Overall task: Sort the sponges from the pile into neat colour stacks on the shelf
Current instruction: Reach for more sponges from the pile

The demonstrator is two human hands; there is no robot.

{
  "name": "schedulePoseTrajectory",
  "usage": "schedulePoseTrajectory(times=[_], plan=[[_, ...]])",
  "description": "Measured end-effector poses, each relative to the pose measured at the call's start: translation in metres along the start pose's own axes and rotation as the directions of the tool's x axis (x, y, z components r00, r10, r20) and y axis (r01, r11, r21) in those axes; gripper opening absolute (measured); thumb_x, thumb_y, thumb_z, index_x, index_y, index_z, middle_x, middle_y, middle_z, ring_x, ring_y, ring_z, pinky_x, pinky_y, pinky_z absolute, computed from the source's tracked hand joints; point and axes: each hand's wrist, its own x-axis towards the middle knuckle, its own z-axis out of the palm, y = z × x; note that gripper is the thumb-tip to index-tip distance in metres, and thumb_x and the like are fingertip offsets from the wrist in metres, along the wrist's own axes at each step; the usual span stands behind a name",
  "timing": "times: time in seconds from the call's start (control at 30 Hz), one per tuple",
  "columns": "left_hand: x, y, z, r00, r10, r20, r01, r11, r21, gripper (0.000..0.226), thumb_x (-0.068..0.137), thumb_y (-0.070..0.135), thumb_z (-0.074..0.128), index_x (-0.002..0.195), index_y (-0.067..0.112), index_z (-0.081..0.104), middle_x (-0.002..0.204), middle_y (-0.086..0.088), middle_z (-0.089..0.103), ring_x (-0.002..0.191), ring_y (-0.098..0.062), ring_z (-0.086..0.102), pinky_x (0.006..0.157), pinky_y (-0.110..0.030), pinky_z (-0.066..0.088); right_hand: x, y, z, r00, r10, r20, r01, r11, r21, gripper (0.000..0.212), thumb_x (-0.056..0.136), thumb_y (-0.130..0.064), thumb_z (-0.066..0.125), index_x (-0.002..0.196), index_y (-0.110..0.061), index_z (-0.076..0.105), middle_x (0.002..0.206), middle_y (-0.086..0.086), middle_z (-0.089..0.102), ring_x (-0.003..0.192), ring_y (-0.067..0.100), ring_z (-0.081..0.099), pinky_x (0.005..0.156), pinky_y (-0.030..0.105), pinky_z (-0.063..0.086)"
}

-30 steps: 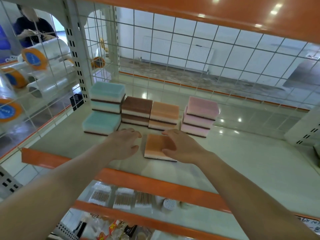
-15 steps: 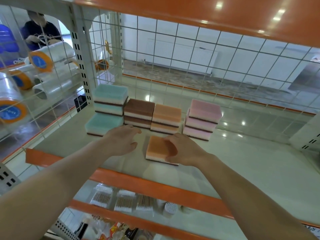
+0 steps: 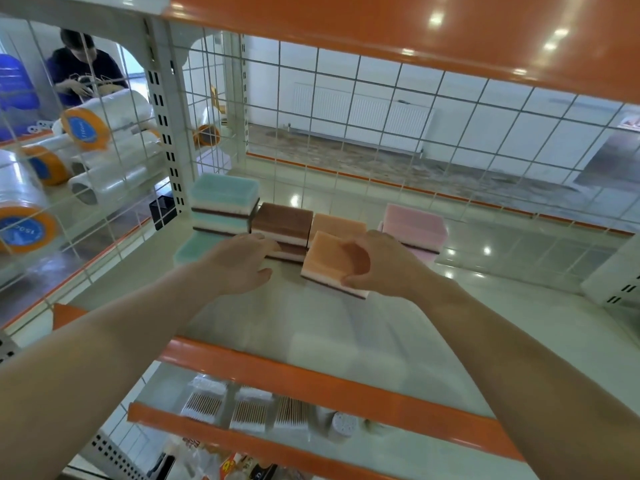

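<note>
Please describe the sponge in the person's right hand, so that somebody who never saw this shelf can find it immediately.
On the pale shelf, a row of sponge stacks stands along the wire grid. In front of the orange stack, the right hand grips the orange sponge. It alone is lifted and tilted, not stacked.

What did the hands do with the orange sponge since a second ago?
The right hand, which rested on the orange sponge lying flat on the shelf, now grips it and has lifted it, tilted, toward the orange stack. The left hand stayed open beside it, and the other stacks did not move.
</note>
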Motion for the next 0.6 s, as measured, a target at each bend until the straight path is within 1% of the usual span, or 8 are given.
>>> schedulePoseTrajectory(times=[0.07, 0.17, 0.23, 0.33, 0.43, 0.6], plan=[[0.003, -0.001, -0.002, 0.999, 0.003, -0.034, -0.003, 1.000, -0.004, 0.048, 0.088, 0.026, 0.054, 0.134, 0.018, 0.045, 0.129, -0.004, 0.049, 0.119, -0.024, 0.046, 0.099, -0.035, 0.037, 0.007, -0.001, -0.008, 1.000, 0.005, -0.005, -0.005, 1.000, -0.029, 0.068, 0.073, -0.040, 0.072, 0.134, -0.026, 0.045, 0.124, 0.001, 0.052, 0.109, 0.018, 0.048, 0.087, 0.025, 0.034], [0.008, -0.002, -0.005, 0.996, 0.008, -0.089, -0.009, 1.000, -0.018, 0.050, 0.087, 0.026, 0.054, 0.135, 0.018, 0.043, 0.128, -0.003, 0.050, 0.119, -0.022, 0.047, 0.098, -0.034, 0.039, 0.015, 0.000, -0.020, 0.999, 0.035, 0.000, -0.035, 0.998, -0.049, 0.067, 0.074, -0.041, 0.071, 0.133, -0.025, 0.045, 0.122, 0.003, 0.052, 0.108, 0.020, 0.048, 0.093, 0.032, 0.040], [0.012, -0.003, -0.007, 0.994, 0.013, -0.112, -0.016, 1.000, -0.022, 0.051, 0.087, 0.026, 0.053, 0.137, 0.017, 0.042, 0.130, -0.003, 0.049, 0.120, -0.021, 0.045, 0.098, -0.033, 0.038, 0.020, 0.001, -0.026, 0.999, 0.043, -0.001, -0.043, 0.998, -0.051, 0.066, 0.074, -0.039, 0.071, 0.133, -0.024, 0.045, 0.122, 0.003, 0.052, 0.110, 0.020, 0.047, 0.094, 0.033, 0.039], [0.019, -0.004, -0.008, 0.995, 0.022, -0.095, -0.026, 0.999, -0.032, 0.054, 0.089, 0.026, 0.052, 0.140, 0.015, 0.039, 0.136, -0.003, 0.045, 0.126, -0.021, 0.042, 0.100, -0.031, 0.035, 0.028, 0.003, -0.033, 0.998, 0.052, -0.018, -0.053, 0.997, -0.060, 0.066, 0.076, -0.036, 0.070, 0.134, -0.023, 0.044, 0.123, 0.004, 0.051, 0.111, 0.021, 0.045, 0.092, 0.031, 0.037], [0.026, -0.003, -0.006, 0.997, 0.032, -0.069, -0.034, 0.999, -0.027, 0.058, 0.090, 0.027, 0.052, 0.144, 0.016, 0.034, 0.147, 0.000, 0.036, 0.134, -0.019, 0.034, 0.105, -0.028, 0.030, 0.035, 0.007, -0.034, 0.997, 0.063, -0.042, -0.065, 0.996, -0.063, 0.065, 0.076, -0.035, 0.070, 0.135, -0.022, 0.043, 0.123, 0.004, 0.051, 0.110, 0.021, 0.044, 0.087, 0.029, 0.036], [0.039, -0.002, 0.000, 0.999, 0.035, -0.035, -0.035, 0.999, -0.008, 0.064, 0.090, 0.030, 0.052, 0.147, 0.019, 0.025, 0.154, 0.002, 0.023, 0.140, -0.017, 0.023, 0.110, -0.026, 0.021, 0.050, 0.012, -0.035, 0.995, 0.072, -0.066, -0.075, 0.996, -0.048, 0.066, 0.076, -0.032, 0.071, 0.135, -0.021, 0.043, 0.124, 0.004, 0.051, 0.112, 0.022, 0.044, 0.088, 0.030, 0.035]])
